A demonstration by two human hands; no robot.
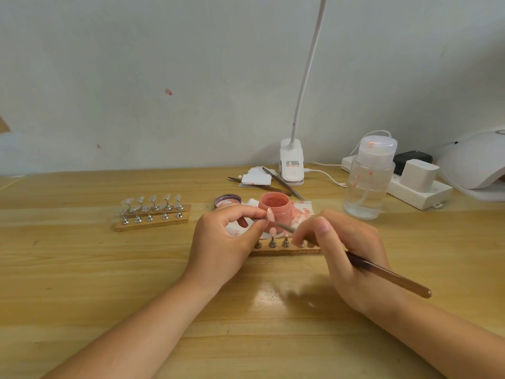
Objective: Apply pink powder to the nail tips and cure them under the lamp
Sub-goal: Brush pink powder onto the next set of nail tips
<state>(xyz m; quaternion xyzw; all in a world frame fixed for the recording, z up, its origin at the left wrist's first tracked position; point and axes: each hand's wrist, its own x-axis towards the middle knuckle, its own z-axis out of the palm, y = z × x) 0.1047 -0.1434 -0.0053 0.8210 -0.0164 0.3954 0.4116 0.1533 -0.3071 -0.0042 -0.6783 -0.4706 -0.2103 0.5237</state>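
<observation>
Jar: open, pink powder | bottle: clear liquid

powder jar: coral pink
held nail tip: pale pink
brush handle: brown
table: light wood grain
lamp: white

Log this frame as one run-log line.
left hand: pinches nail tip | right hand: holds brush | powder jar: open | stage: applying

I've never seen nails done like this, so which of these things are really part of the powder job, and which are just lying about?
In use:
left hand pinching a pink nail tip
right hand holding the brush
open powder jar
wooden stand
curing lamp

Lying about:
desk lamp
pump bottle
power strip
</observation>
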